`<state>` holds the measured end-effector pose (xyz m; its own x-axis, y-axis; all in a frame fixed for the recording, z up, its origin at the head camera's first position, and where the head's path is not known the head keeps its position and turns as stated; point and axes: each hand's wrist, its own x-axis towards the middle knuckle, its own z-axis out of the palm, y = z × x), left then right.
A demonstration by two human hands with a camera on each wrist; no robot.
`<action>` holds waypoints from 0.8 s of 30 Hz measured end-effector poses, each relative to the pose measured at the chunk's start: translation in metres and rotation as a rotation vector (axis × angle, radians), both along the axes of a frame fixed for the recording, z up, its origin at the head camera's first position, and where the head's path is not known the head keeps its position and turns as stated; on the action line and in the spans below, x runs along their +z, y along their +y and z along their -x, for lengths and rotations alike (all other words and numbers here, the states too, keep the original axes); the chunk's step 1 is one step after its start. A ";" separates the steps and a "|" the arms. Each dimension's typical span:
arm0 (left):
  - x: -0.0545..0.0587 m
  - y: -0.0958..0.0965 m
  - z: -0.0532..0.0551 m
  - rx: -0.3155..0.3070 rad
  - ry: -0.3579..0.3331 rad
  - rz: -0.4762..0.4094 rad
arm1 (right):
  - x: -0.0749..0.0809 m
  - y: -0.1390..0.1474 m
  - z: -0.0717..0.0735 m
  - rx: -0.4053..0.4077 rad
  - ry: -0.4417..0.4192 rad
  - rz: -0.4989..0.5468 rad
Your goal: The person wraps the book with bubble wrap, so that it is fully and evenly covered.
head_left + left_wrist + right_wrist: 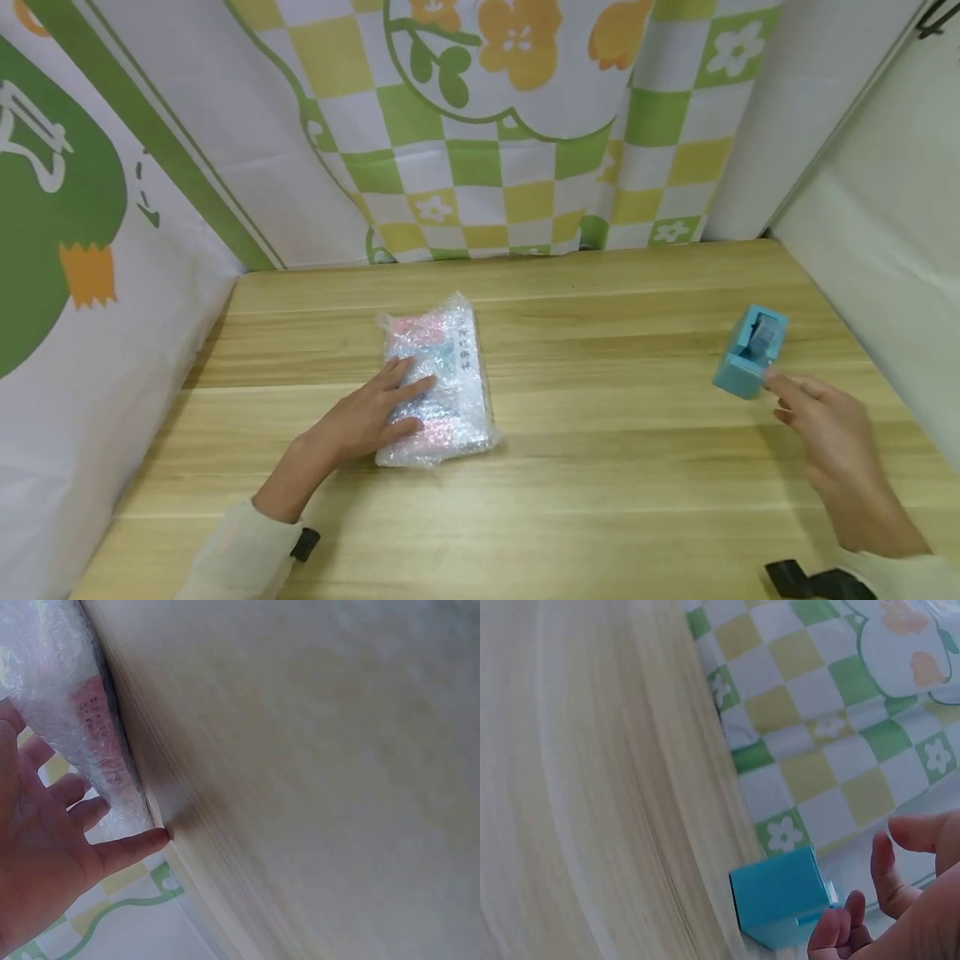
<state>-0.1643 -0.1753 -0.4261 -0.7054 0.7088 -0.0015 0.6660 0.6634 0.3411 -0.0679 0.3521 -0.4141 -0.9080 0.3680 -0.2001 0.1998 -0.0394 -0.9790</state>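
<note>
A flat package in bubble wrap [471, 408] lies left of the middle of the table, with pink and bluish parts and a white printed strip showing through. On it rests my left hand [367, 421], fingers spread. The left wrist view shows the package's edge [97, 724] beside the hand's spread fingers. At the right stands a teal tape dispenser [738, 377] with a roll inside. My right hand [832, 421] has its fingertips right at the dispenser's near end. In the right wrist view, the loosely bent fingers [890, 877] overlap the dispenser's edge [776, 896].
The wood-grain table [600, 475] carries the package and the dispenser. Behind it hangs a checked, flowered cloth [525, 183] down to the back edge. White sheeting [900, 242] closes the right side, and a printed sheet [97, 400] stands along the left.
</note>
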 end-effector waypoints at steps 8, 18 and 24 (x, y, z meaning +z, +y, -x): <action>0.001 -0.001 -0.003 0.019 -0.016 0.003 | -0.020 -0.005 0.011 -0.005 -0.126 0.064; 0.000 -0.003 -0.005 0.032 -0.041 0.001 | -0.003 -0.023 0.014 0.082 -0.181 0.205; -0.001 -0.002 -0.007 0.037 -0.056 -0.006 | -0.006 -0.010 0.017 0.146 -0.250 0.111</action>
